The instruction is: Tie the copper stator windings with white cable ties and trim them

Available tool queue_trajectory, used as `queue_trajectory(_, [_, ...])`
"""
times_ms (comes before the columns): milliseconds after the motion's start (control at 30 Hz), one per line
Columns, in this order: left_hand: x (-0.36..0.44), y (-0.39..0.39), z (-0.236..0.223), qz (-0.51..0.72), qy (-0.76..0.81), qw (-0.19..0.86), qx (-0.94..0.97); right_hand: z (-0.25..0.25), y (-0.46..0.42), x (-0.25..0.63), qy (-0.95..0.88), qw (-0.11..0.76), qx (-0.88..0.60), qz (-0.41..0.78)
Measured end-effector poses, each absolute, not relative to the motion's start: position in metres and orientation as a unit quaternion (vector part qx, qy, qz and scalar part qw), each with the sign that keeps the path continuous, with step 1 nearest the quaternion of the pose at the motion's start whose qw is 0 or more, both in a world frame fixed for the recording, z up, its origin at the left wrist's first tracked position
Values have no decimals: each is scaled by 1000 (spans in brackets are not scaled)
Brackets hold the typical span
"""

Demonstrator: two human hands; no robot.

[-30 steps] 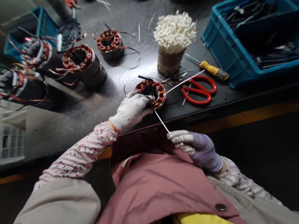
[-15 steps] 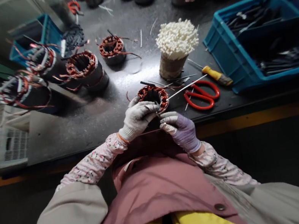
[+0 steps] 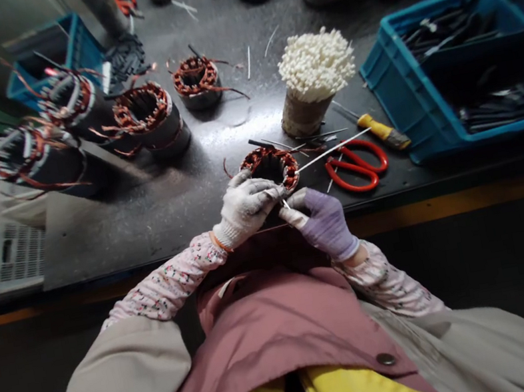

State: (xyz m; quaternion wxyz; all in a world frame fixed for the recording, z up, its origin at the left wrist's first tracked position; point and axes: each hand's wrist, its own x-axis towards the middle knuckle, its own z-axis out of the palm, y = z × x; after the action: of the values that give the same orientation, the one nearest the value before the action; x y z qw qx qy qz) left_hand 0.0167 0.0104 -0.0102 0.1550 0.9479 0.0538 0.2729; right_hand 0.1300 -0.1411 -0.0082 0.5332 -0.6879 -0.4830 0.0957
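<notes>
A motor stator [image 3: 295,178] with reddish copper windings stands near the table's front edge. My left hand [image 3: 249,203], in a white glove, grips its near left rim, fingers bent over the windings. In a purple glove with pale fingertips, my right hand [image 3: 319,218] pinches close to the near rim; a short thin white strand [image 3: 286,204] shows at its fingertips. From the stator's right side a long white cord [image 3: 330,151] sticks out over red-handled scissors [image 3: 357,166]. My fingers hide the stator's near side.
A bundle of white cords [image 3: 316,65] stands in a brown holder behind the scissors. Right of it lie a yellow-handled screwdriver [image 3: 382,132] and a blue bin [image 3: 407,96] of dark pieces. Several wound stators [image 3: 162,129] stand to the left; white baskets [image 3: 16,256] adjoin the table's left end.
My right hand has shifted slightly right and turned a little, and the white strand at its fingertips now shows more clearly. My left hand keeps its hold on the stator.
</notes>
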Motion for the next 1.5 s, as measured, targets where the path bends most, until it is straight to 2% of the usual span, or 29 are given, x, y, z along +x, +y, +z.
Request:
queue_trajectory(133, [17, 9, -11, 288, 54, 147, 945, 0, -148, 126, -470, 534, -694, 110])
queue_trajectory(267, [17, 9, -12, 318, 43, 140, 937, -14, -138, 131, -468, 507, -716, 103])
queue_trajectory(367, [17, 10, -12, 335, 27, 142, 931, -23, -131, 136, -526, 447, -724, -5])
queue_trajectory(500, [17, 13, -11, 318, 16, 142, 937, -8, -133, 140, -596, 288, -725, -191])
queue_trajectory(600, [18, 15, -6, 305, 29, 151, 940, 10, -148, 141, -676, 248, -654, -231])
queue_trajectory(700, [19, 17, 0, 267, 40, 174, 947, 23, -168, 141, -736, 327, -565, -178])
queue_trajectory(767, [20, 18, 3, 241, 42, 179, 953, 30, -169, 141, -695, 451, -555, -76])
queue_trajectory(867, [21, 19, 4, 209, 35, 146, 966, 41, -136, 143, -478, 655, -564, 156])
queue_trajectory(933, [21, 18, 6, 185, 31, 112, 976, 48, -104, 149, -361, 691, -568, 263])
queue_trajectory(1000, [18, 17, 11, 157, 27, 88, 983, 52, -84, 162, -353, 673, -579, 295])
queue_trajectory(1067, [12, 19, 20, 135, 10, 46, 990, 50, -82, 183, -389, 660, -607, 214])
queue_trajectory(1133, [6, 27, 31, 120, -9, -30, 992, 45, -92, 211, -415, 643, -644, 13])
queue_trajectory(1200, [3, 42, 41, 83, -34, -104, 990, 37, -101, 239, -428, 573, -677, -176])
queue_trajectory(1233, [4, 50, 46, 51, -53, -126, 989, 34, -102, 251, -440, 524, -692, -231])
queue_trajectory(1367, [16, 71, 56, -45, -126, -120, 984, 23, -89, 271, -478, 366, -754, -263])
queue_trajectory(1433, [19, 70, 52, -32, -130, -90, 987, 21, -81, 272, -472, 354, -765, -260])
queue_trajectory(1500, [16, 61, 43, -2, -108, -50, 993, 22, -77, 271, -466, 396, -745, -265])
